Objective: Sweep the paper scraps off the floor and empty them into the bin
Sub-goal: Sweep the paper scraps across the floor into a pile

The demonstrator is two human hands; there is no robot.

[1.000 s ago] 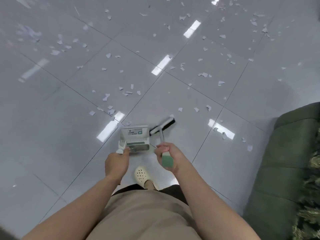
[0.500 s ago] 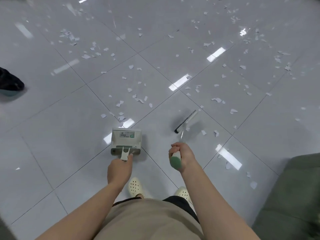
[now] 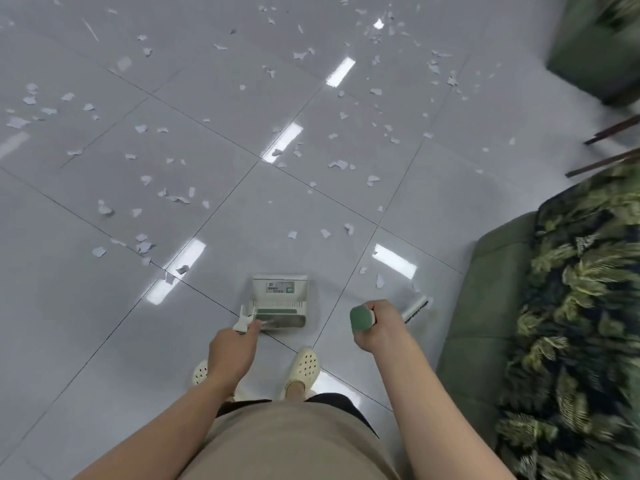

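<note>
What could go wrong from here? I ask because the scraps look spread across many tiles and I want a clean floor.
1. The white paper scraps lie far beyond the white and green dustpan held by the left hand; short strokes may leave many behind.
2. The broom head, held by the right hand, sits beside the green sofa, so a sweep might flick scraps beneath it.
3. The glossy grey floor tiles could hide pale scraps.

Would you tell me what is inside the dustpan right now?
The dustpan shows only its label and green strip; no paper scraps are visible inside. The left hand holds its handle, covering the near corner.
</note>
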